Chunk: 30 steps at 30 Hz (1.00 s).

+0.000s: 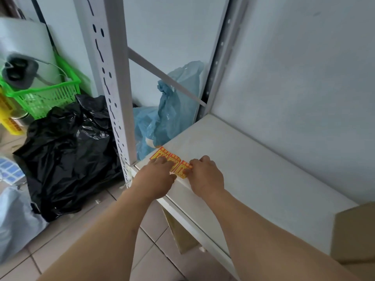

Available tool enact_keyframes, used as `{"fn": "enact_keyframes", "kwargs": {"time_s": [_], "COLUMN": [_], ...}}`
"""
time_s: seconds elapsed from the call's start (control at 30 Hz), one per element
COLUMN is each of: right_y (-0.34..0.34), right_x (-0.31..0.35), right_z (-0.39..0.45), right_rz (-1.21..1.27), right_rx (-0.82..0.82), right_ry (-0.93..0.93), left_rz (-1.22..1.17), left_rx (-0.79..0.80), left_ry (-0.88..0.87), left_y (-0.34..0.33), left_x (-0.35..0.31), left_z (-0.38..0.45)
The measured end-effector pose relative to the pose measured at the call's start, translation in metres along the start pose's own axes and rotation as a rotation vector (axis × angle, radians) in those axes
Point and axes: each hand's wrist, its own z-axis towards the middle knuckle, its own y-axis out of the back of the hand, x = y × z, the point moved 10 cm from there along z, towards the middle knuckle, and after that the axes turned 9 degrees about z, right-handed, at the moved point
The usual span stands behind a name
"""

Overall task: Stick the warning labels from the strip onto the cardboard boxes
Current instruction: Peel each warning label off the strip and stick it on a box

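Two bare hands meet at the near left corner of a white shelf [253,159], seen from the head camera, and we find the label strip [172,162] lying flat there, right at the shelf's front edge beside the perforated white upright [113,88]. We count three orange-and-yellow labels side by side on the strip. Our left hand [156,179] lies palm down with its fingers spread flat over the left and middle labels, pressing rather than gripping. Our right hand [205,175] has its fingers curled at the right end of the strip, thumb and forefinger pinched at the edge of the rightmost label; how firmly it holds that edge we cannot tell. One cardboard box [355,234] sits on the same shelf at the far right, well apart from the strip, and another piece of cardboard [180,234] shows below the shelf edge. On the tiled floor to the left we see a black plastic bag [67,151], a green basket [44,94] behind it, and a blue plastic bag [168,114] behind the upright.
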Motion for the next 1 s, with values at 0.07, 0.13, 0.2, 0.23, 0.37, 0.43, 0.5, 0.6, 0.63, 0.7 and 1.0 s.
{"fn": "enact_keyframes", "kwargs": {"time_s": [0.07,0.13,0.2,0.23,0.37,0.43,0.5,0.6,0.63,0.7,1.0], "right_y": [0.002,0.004,0.006,0.007,0.007,0.008,0.009,0.012,0.014,0.019,0.104], "right_x": [0.0,0.002,0.005,0.006,0.005,0.004,0.002,-0.002,-0.006,-0.016,-0.09], "right_z": [0.0,-0.002,-0.003,-0.004,-0.008,-0.01,-0.013,-0.017,-0.019,-0.025,-0.088], "right_rz": [-0.004,-0.009,-0.025,-0.029,-0.012,0.011,0.043,0.106,0.136,0.184,0.14], "right_rx": [-0.057,-0.098,-0.126,-0.133,-0.143,-0.137,-0.124,-0.1,-0.088,-0.063,0.078], "right_ry": [0.011,0.045,0.081,0.093,0.117,0.125,0.131,0.137,0.129,0.11,0.004], "left_rz": [0.019,0.035,0.051,0.056,0.052,0.051,0.051,0.048,0.042,0.034,0.288], "left_rx": [0.004,-0.007,-0.01,-0.006,0.012,0.023,0.037,0.066,0.083,0.124,-0.069], "left_ry": [-0.005,-0.004,-0.002,0.0,0.002,0.001,0.004,0.001,0.003,0.017,-0.327], "left_y": [-0.007,-0.008,-0.008,-0.009,-0.012,-0.013,-0.014,-0.015,-0.015,-0.016,0.034], "left_x": [0.001,0.001,0.002,0.003,0.004,0.003,0.004,0.003,0.002,0.0,-0.139], "left_z": [0.002,0.003,0.004,0.004,0.004,0.004,0.003,0.0,-0.001,-0.003,-0.032]}}
